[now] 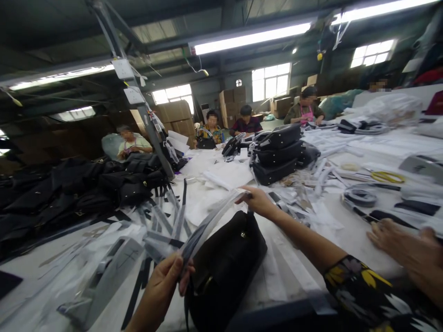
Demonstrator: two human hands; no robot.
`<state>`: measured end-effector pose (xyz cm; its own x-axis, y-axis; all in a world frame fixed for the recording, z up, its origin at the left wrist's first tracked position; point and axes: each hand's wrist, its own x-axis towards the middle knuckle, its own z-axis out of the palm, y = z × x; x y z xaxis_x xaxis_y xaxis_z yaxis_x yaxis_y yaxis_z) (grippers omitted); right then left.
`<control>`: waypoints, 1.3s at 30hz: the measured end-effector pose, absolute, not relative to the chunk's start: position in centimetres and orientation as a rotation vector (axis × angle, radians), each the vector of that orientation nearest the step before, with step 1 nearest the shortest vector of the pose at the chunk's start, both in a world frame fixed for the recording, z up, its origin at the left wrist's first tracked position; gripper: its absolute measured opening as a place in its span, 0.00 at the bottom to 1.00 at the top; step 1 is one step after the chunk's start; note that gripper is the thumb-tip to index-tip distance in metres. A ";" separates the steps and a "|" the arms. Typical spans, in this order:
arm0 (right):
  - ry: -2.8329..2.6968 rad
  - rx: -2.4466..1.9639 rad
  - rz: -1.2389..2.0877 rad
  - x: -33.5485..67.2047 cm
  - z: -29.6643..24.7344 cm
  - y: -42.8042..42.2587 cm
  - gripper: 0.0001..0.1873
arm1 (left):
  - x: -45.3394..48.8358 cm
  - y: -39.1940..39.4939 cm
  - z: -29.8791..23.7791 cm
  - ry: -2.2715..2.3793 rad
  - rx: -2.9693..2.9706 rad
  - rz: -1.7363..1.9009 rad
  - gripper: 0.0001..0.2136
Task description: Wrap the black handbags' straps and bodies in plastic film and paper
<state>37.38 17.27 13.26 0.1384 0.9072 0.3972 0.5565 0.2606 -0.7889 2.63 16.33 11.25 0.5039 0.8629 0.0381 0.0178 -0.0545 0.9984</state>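
Note:
My left hand (pixel 165 282) is closed on the near end of a long strap in a clear plastic sleeve (pixel 207 226). My right hand (pixel 259 201), on an arm with a flowered sleeve, pinches the strap's far end. The strap arcs between both hands above a black handbag (pixel 226 265), which lies on the white table (pixel 349 235) just in front of me. Several more plastic-wrapped straps (pixel 162 226) lie fanned out to the left of the bag.
A blurred hand of a co-worker (pixel 408 251) rests on the table at the right. Black bags are heaped at the left (pixel 79 189) and stacked at the centre back (pixel 277 154). Yellow scissors (pixel 386 176) lie at the right. Several people sit at the far side.

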 end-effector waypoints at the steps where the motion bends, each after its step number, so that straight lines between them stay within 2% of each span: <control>1: -1.534 -1.407 0.453 37.4 13.2 17.2 0.11 | 1.8 16.3 11.0 0.828 1.531 0.802 0.22; 4: -1.541 -1.361 0.495 36.6 13.4 17.0 0.12 | 0.4 16.9 12.4 0.872 1.682 0.680 0.21; 8: -1.587 -1.291 0.543 34.7 13.8 17.5 0.12 | 2.3 17.4 16.7 0.911 1.520 0.791 0.34; 11: -1.613 -1.253 0.567 34.7 13.3 18.0 0.10 | 5.0 16.9 18.3 0.762 1.574 0.671 0.28; 14: -1.575 -1.251 0.563 35.9 12.1 18.0 0.11 | 5.9 16.3 17.3 0.701 1.574 0.622 0.23; 17: -1.536 -1.248 0.586 36.9 11.1 17.8 0.10 | 5.3 16.0 15.2 0.668 1.458 0.759 0.20; 23: -1.436 -1.239 0.569 36.2 13.3 21.0 0.19 | 6.5 15.2 14.8 0.595 1.268 1.013 0.17; 26: -1.446 -1.318 0.514 36.4 14.7 22.7 0.15 | 8.0 14.6 15.2 0.526 1.311 1.085 0.13; 27: -1.455 -1.357 0.504 36.5 14.9 22.6 0.18 | 8.3 14.4 15.0 0.511 1.360 1.074 0.12; 30: -1.476 -1.473 0.339 36.5 14.5 19.9 0.40 | 8.5 14.3 13.8 0.516 1.535 1.025 0.11; 31: -1.469 -1.491 0.229 36.0 14.1 18.4 0.42 | 8.5 14.3 13.3 0.534 1.574 1.038 0.12; 33: -1.431 -1.460 0.046 34.3 13.5 15.1 0.31 | 8.6 14.5 12.5 0.564 1.610 1.098 0.13; 35: -1.459 -1.421 0.184 31.9 13.0 12.3 0.18 | 9.1 14.6 12.1 0.574 1.623 1.159 0.13; 37: -1.645 -1.361 0.418 29.4 12.9 10.5 0.16 | 10.0 14.6 11.9 0.582 1.618 1.265 0.11; 39: -1.842 -1.300 0.492 27.3 12.9 9.8 0.17 | 10.9 14.5 11.6 0.634 1.622 1.450 0.13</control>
<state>27.30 9.77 12.87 -0.1413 0.9100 0.3899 0.5941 0.3930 -0.7019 10.88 14.46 11.61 0.1995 0.8199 0.5366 -0.1631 -0.5122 0.8432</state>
